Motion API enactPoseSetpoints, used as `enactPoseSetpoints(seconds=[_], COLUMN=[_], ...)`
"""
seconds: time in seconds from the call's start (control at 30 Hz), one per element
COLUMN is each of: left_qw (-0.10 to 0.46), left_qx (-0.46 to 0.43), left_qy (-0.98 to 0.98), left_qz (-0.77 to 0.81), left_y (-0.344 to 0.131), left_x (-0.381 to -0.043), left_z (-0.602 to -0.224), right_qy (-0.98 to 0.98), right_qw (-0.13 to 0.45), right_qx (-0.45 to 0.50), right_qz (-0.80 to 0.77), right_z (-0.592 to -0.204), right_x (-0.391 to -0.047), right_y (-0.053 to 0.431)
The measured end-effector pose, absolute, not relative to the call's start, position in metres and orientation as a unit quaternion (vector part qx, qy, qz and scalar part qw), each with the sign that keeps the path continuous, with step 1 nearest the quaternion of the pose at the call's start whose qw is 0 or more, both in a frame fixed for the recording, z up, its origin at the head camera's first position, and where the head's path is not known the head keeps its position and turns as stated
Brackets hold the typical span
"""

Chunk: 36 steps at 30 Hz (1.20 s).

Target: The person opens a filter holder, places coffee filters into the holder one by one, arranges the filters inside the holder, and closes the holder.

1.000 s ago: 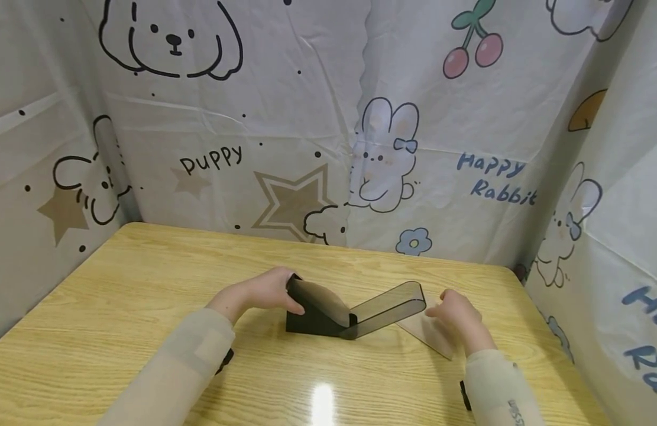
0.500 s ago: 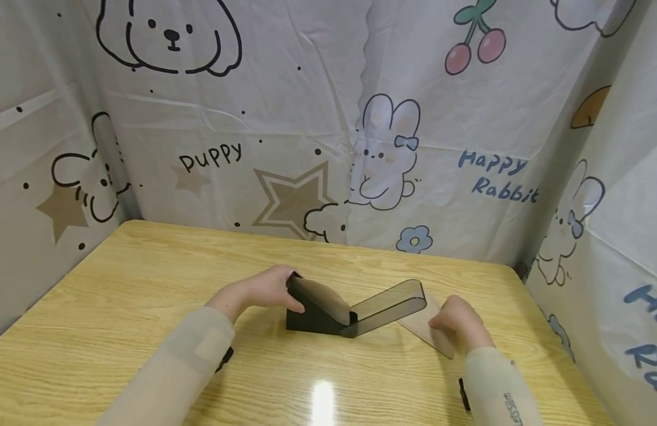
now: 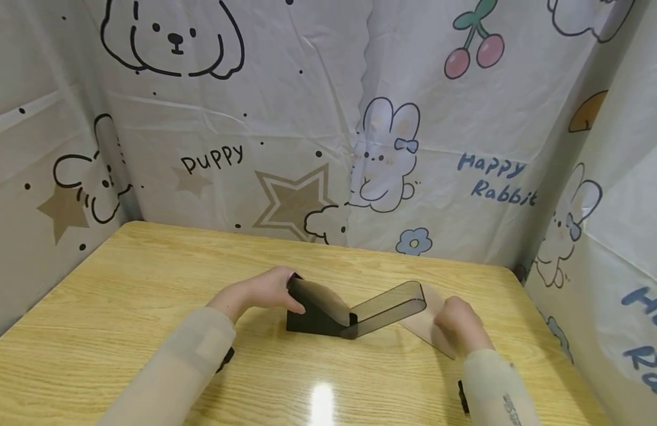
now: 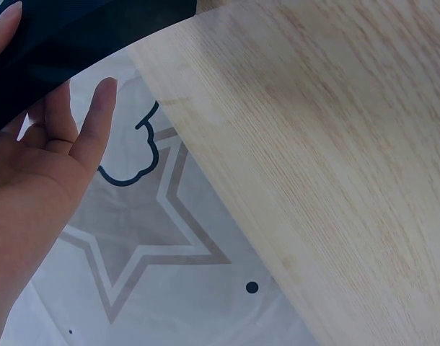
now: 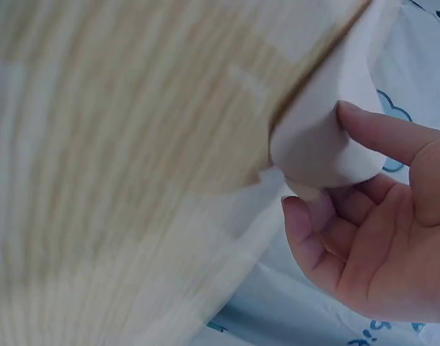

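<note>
My left hand (image 3: 272,289) grips the raised back end of a black wedge-shaped filter holder (image 3: 314,316), its thumb on the near side. The holder's smoky see-through lid (image 3: 389,307) is swung open towards the right. A brown, round-edged paper coffee filter (image 3: 324,299) lies inside. To the right, my right hand (image 3: 460,322) pinches the edge of another coffee filter (image 3: 424,325), which lies on the table partly behind the lid. In the right wrist view, the thumb presses on the curled-up paper (image 5: 328,137) with fingers beneath it. Black casing (image 4: 97,43) fills the left wrist view's upper left corner.
The wood-grain table (image 3: 163,266) carries the holder and the loose filter. Patterned cloth (image 3: 285,118) hangs behind it and along both sides. A bright light reflection (image 3: 322,402) shows near the front.
My right hand has lowered and closed its fingers on the loose coffee filter's edge, and the paper has shifted slightly right. My left hand and the holder stay in place.
</note>
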<state>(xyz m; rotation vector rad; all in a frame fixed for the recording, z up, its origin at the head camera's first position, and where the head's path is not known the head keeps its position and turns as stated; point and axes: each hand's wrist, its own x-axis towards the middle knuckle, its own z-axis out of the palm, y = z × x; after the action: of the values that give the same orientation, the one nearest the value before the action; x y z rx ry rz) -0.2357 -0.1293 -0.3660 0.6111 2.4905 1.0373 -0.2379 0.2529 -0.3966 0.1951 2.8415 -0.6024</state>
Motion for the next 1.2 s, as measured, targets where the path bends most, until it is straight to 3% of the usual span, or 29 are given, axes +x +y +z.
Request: enactPoseSetpoints(seconds=[0.67, 1.2], left_qw=[0.188, 0.183], left_qx=[0.235, 0.229], left_qy=[0.872, 0.877], left_qz=[0.385, 0.380], left_y=[-0.130, -0.130], left_x=[-0.236, -0.237], left_z=[-0.366, -0.369], right_qy=[0.953, 0.966], right_qw=[0.036, -0.027], right_qx=[0.033, 0.013], right_qz=[-0.298, -0.258], right_z=[-0.337, -0.282], right_x=[-0.227, -0.215], right_y=[0.255, 0.241])
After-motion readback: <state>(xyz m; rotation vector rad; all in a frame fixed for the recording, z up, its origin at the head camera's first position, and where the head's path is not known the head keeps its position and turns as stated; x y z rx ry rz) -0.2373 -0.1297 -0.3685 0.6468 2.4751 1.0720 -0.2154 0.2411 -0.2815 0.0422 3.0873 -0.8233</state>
